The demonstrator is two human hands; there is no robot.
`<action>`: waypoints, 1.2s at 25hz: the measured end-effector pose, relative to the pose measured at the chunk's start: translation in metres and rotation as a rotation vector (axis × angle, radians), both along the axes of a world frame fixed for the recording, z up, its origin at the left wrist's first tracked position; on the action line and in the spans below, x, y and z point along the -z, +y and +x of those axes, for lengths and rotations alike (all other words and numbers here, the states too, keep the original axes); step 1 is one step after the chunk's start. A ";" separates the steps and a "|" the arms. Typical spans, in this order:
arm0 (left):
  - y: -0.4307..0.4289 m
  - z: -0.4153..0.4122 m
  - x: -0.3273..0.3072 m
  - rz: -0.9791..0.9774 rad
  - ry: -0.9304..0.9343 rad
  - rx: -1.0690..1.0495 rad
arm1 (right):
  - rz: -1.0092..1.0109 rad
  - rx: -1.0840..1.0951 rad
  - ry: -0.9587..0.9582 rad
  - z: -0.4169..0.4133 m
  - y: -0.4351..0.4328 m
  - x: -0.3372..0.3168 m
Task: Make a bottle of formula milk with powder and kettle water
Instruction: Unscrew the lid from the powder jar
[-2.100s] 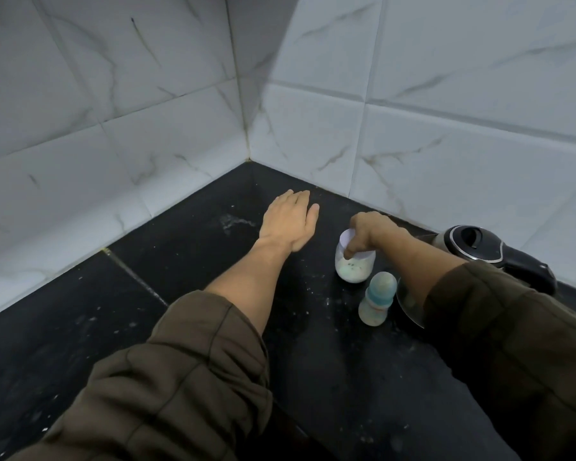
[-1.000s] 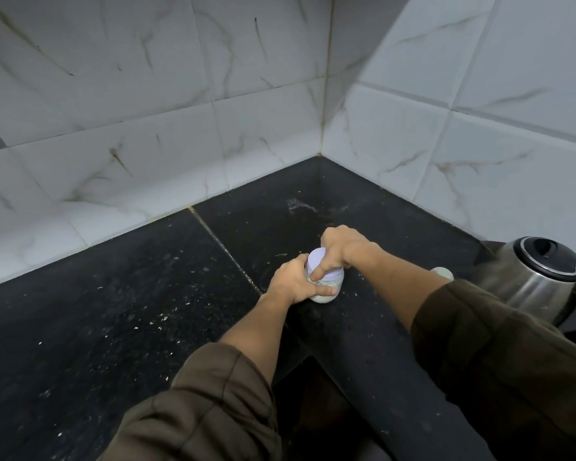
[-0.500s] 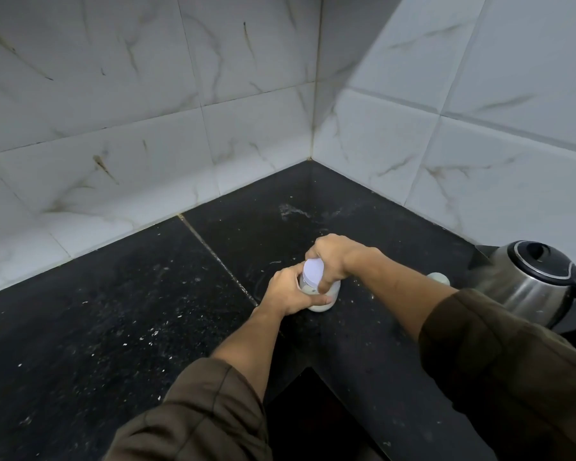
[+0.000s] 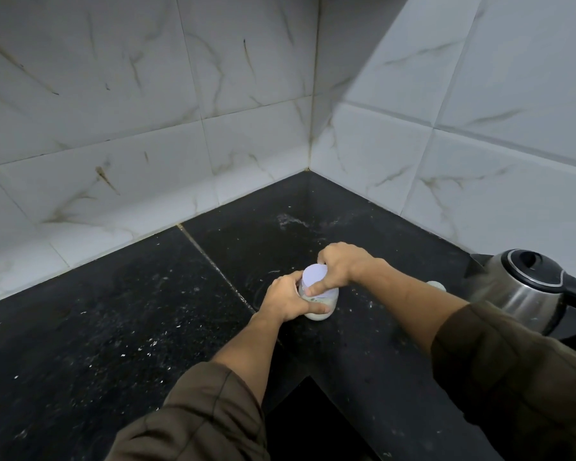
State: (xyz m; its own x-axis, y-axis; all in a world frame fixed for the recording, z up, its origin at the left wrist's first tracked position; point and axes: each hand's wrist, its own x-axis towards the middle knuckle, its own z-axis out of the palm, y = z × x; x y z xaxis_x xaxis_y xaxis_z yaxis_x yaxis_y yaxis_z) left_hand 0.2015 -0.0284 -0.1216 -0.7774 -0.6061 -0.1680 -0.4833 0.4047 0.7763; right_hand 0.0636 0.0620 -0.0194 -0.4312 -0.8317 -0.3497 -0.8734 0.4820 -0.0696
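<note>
A small clear jar of pale powder (image 4: 323,302) with a lilac lid (image 4: 314,276) stands on the black counter (image 4: 130,327) near the corner. My left hand (image 4: 285,299) grips the jar's body from the left. My right hand (image 4: 341,266) curls over the lid from the right, forefinger along its front edge. Behind my right forearm only the pale top of the baby bottle (image 4: 437,285) shows. The steel kettle (image 4: 526,287) with a black lid and handle stands at the right edge.
White marble-look tiled walls (image 4: 147,144) meet in a corner behind the jar. The counter is L-shaped, with an inner edge and a dark drop (image 4: 313,424) in front of me. White specks of powder are scattered over the stone.
My left hand went from lying flat on the counter to gripping the jar. The jar now stands left of where it was, away from the bottle. My right hand stays on the lid.
</note>
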 end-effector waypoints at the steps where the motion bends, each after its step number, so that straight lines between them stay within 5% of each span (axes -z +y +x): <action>1: 0.000 0.000 0.000 -0.002 -0.007 0.000 | 0.001 -0.034 0.001 0.003 0.000 0.000; 5: 0.000 -0.001 -0.004 -0.022 -0.048 -0.001 | 0.070 -0.206 -0.104 0.004 -0.001 -0.008; 12: 0.001 -0.001 -0.007 -0.054 -0.074 0.001 | 0.042 0.061 0.063 0.015 -0.002 -0.009; 30: -0.003 -0.003 0.004 -0.008 -0.091 0.001 | 0.021 -0.172 -0.046 0.002 -0.020 -0.027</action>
State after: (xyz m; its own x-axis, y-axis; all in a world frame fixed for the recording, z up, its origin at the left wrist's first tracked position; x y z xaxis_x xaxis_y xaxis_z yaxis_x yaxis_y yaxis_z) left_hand 0.1987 -0.0314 -0.1253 -0.7600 -0.6067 -0.2331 -0.5512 0.4115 0.7259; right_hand 0.0652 0.0420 0.0073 -0.2660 -0.8843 -0.3838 -0.9392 0.3274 -0.1033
